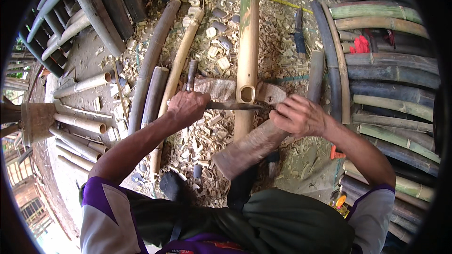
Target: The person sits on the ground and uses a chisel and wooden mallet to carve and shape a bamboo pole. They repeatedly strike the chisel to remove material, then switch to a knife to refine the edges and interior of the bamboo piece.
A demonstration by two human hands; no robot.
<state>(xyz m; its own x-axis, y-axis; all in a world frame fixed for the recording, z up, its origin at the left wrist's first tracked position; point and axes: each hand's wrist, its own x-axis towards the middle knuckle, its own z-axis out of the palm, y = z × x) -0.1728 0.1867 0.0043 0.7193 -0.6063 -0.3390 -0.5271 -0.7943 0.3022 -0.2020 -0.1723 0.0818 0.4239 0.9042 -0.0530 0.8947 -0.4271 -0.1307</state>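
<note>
Left hand [189, 107] clenched on dark bladed tool [233, 106], blade crossing pale bamboo pole [247, 51] just below its cut opening [246, 95], contact unclear. Right hand [299, 115] grasping upper end of blurred wooden club [249, 150], slanting down-left. Pole lies lengthwise over wood block [214, 87], chips [213, 141] scattered around.
</note>
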